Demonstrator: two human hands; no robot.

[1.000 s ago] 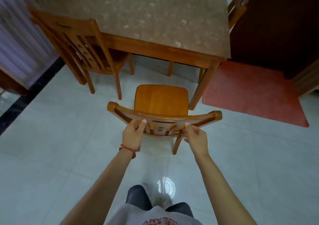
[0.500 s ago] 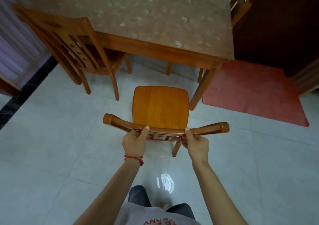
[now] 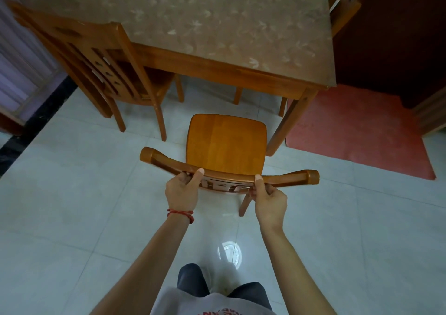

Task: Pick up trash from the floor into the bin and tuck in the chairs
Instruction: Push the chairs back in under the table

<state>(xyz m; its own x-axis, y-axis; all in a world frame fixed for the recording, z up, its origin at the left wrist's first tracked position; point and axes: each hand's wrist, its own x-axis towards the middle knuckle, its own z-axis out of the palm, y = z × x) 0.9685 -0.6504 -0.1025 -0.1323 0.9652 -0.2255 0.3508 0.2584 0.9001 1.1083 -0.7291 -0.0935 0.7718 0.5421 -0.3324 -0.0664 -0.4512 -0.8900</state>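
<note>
Hands first: my left hand [image 3: 182, 192] grips the curved top rail of the chair [image 3: 226, 145], fingers curled under the rail and the thumb laid up over its near edge. My right hand [image 3: 270, 200] holds the same rail a little further along, thumb up on the wood, the other fingers wrapped beneath, where I can't see their tips. A red cord bracelet [image 3: 181, 214] sits on my left wrist.

From above I see the chair's seat just short of the table [image 3: 217, 25]. Its front edge is near the table's wooden rim but not under it, and the seat's right corner is close to the table leg [image 3: 289, 124]. One rear chair leg shows below the rail, between my hands and the floor [image 3: 72, 206]; I can't tell whether it touches the tiles.

A second chair [image 3: 101, 68] stands to the left with its seat partly under the table. A third chair [image 3: 342, 5] shows only its back at the table's far right corner. A red mat [image 3: 357, 131] lies on the floor to the right of the table leg, beside a dark door [image 3: 398, 37]. Pale glossy tiles carry a round reflection of light between my forearms. My dark trousers and a grey shirt show at the bottom edge.
</note>
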